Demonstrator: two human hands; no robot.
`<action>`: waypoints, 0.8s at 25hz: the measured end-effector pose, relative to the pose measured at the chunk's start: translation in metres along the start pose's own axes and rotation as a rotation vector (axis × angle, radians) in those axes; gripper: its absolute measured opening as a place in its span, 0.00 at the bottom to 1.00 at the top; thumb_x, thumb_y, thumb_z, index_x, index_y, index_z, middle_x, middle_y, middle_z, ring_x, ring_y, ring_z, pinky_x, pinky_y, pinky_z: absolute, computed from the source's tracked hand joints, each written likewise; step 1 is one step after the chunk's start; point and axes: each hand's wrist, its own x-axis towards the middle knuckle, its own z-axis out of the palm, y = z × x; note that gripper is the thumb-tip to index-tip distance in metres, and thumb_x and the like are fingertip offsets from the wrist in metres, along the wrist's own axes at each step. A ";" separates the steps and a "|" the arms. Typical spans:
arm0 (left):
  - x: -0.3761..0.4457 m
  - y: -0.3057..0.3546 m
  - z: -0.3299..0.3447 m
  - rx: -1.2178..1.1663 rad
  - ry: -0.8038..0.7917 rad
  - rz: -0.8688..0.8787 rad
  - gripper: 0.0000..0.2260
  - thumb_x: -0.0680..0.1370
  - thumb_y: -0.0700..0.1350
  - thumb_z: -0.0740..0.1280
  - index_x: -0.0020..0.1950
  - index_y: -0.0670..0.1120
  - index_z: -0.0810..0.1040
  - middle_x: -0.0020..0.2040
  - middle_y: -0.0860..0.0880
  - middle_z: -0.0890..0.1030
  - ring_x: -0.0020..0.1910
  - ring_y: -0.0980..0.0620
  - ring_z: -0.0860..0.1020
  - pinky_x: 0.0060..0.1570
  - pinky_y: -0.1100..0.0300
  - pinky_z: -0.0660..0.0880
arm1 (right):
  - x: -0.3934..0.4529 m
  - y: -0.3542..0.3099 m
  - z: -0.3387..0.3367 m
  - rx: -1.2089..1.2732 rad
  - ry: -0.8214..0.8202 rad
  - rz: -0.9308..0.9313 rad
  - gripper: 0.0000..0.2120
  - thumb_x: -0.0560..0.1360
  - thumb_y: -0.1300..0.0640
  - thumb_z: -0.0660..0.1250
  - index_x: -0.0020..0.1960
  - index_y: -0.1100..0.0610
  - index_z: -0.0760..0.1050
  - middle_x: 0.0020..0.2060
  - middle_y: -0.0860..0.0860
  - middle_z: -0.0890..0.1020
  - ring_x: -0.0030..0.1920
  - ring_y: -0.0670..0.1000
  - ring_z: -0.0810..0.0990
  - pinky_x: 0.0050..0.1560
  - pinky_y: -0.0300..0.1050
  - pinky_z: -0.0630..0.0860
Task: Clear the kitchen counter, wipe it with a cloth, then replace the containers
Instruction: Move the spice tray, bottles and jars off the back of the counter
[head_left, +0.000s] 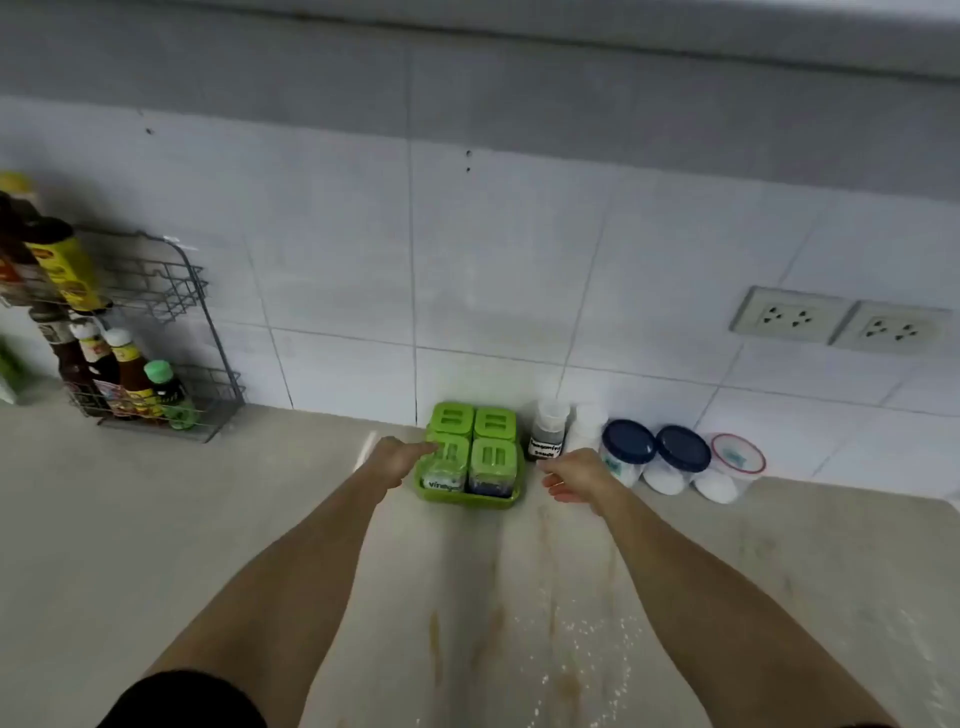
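A green tray (470, 500) with several green-lidded condiment jars (493, 423) stands on the counter against the tiled wall. My left hand (396, 458) reaches its left side, fingers touching the front-left jar labelled vinegar (441, 480). Just right of the tray is my right hand (576, 475), fingers apart and holding nothing. Behind that hand are a small clear labelled bottle (548, 431) and a white container (587, 423). Two blue-lidded tubs (628, 441) (683, 448) and a red-rimmed tub (736, 454) line the wall further right.
A wire rack (171, 332) of sauce bottles stands at the left against the wall. Brownish streaks and scattered white grains (582, 631) mark the pale counter (156, 545) between my forearms. Two wall sockets (841, 319) sit on the tiles at the right.
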 end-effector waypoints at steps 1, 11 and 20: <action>0.005 -0.002 0.003 0.027 -0.010 -0.019 0.18 0.74 0.54 0.71 0.47 0.38 0.75 0.46 0.37 0.77 0.47 0.43 0.77 0.52 0.54 0.71 | 0.002 0.000 0.009 0.036 -0.002 0.027 0.12 0.75 0.56 0.71 0.53 0.64 0.77 0.41 0.59 0.79 0.36 0.52 0.76 0.42 0.44 0.77; 0.075 -0.030 0.022 -0.187 -0.075 -0.143 0.26 0.74 0.49 0.72 0.64 0.32 0.73 0.62 0.35 0.78 0.61 0.38 0.77 0.65 0.46 0.73 | 0.059 0.002 0.062 0.450 -0.066 0.180 0.18 0.75 0.57 0.70 0.63 0.62 0.75 0.57 0.55 0.81 0.53 0.53 0.81 0.54 0.48 0.79; 0.075 -0.029 -0.009 -0.425 -0.121 -0.195 0.22 0.69 0.38 0.76 0.59 0.30 0.76 0.55 0.36 0.82 0.46 0.42 0.81 0.43 0.54 0.80 | 0.067 0.001 0.074 0.568 -0.111 0.227 0.04 0.73 0.63 0.72 0.45 0.58 0.78 0.38 0.52 0.84 0.40 0.48 0.79 0.47 0.39 0.76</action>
